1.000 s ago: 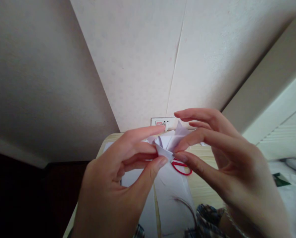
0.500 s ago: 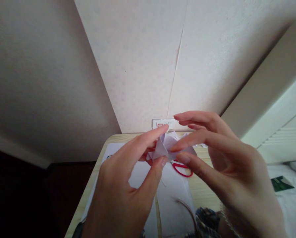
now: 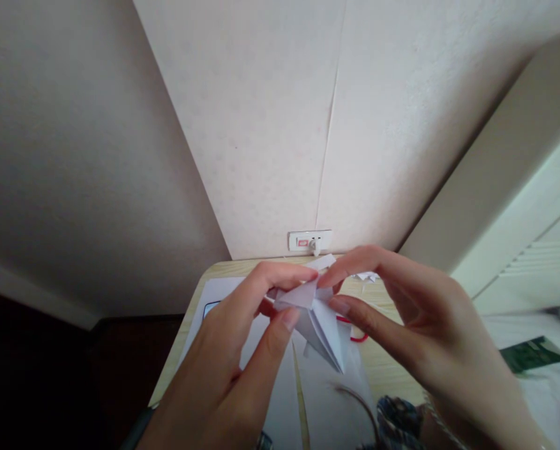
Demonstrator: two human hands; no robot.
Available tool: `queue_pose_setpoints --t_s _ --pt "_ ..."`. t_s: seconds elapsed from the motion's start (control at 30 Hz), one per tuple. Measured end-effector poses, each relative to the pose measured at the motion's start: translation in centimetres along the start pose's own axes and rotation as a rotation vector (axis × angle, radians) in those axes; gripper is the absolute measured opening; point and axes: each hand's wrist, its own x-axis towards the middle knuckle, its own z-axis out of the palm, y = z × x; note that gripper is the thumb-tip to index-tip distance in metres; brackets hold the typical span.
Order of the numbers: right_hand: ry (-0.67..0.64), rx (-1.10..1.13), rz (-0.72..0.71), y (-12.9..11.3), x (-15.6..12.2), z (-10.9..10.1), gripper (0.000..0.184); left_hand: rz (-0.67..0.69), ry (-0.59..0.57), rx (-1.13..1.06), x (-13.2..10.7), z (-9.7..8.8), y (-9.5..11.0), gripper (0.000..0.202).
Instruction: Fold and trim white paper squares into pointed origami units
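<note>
A small folded white paper piece [image 3: 321, 325] hangs in the air between both hands, its pointed end aimed down toward me. My left hand [image 3: 233, 369] pinches its left flap between thumb and forefinger. My right hand [image 3: 415, 337] pinches the right side with thumb and fingertips. Both hands hover above a small light wooden table [image 3: 383, 362].
White paper sheets [image 3: 324, 400] lie on the table under the hands. Red-handled scissors [image 3: 357, 334] show partly behind the folded paper. A wall socket [image 3: 309, 240] sits at the table's far edge. A dark green item [image 3: 530, 354] lies on white bedding at right.
Both hands dropped lower and nearer to me. The folded paper turned so its long point now hangs downward. The fingers closed in tighter on it.
</note>
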Motion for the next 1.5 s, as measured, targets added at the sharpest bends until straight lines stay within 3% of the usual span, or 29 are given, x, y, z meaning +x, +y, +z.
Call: queue_pose_setpoints --t_s 0.1,0.33,0.5,0.6,0.8,1.03,1.2,1.5 --pt "-0.004 0.044 -0.012 0.1 0.0 -0.1 0.007 -0.055 -0.011 -0.119 0.0 0.1 0.3 0.024" --pt "-0.015 0.111 0.035 0.2 0.4 0.0 0.008 0.129 -0.05 0.01 1.2 -1.0 -0.3 0.028" --pt "0.017 0.147 0.082 0.1 0.2 0.0 0.01 0.135 0.001 -0.004 1.1 -1.4 -0.5 0.022" --pt "0.006 0.142 0.063 0.1 0.3 0.2 0.01 0.103 0.069 0.02 1.5 -1.1 0.1 0.014" --pt "0.006 0.144 0.056 -0.1 0.4 0.3 0.009 0.11 0.155 0.04 3.0 -0.2 1.8 0.018" --pt "0.051 0.12 0.072 -0.1 0.0 0.3 0.006 0.052 0.173 -0.043 1.5 -0.4 0.6 0.009" --pt "0.047 0.131 0.065 0.1 -0.1 0.3 0.005 0.043 0.152 -0.12 1.1 -0.5 -0.1 0.021" --pt "0.052 0.108 0.065 0.0 0.3 0.4 0.009 0.048 0.149 -0.037 1.1 -0.7 0.1 0.019"
